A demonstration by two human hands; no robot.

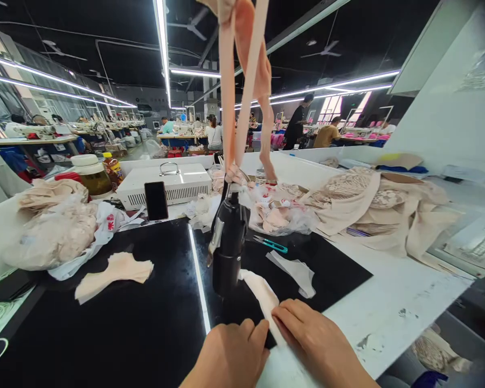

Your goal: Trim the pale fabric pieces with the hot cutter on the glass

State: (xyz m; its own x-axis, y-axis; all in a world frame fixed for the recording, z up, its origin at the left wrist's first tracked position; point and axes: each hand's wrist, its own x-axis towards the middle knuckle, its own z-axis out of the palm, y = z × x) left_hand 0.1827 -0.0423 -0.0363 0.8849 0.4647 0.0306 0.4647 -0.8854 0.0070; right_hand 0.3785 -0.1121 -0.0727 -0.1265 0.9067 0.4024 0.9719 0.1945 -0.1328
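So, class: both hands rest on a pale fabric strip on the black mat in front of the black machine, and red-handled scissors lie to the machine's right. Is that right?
One slip: the scissors have teal handles, not red, as the head view shows. The rest holds: the left hand and right hand rest on the pale fabric strip before the black machine.

We are seeing teal scissors (271, 245) lying on the black mat (105, 328), a phone (156, 200) leaning against a far white box (186, 186), a bagged bundle (50, 237) sitting left, and beige garments (388, 210) lying heaped on the right of the bench (392, 302).
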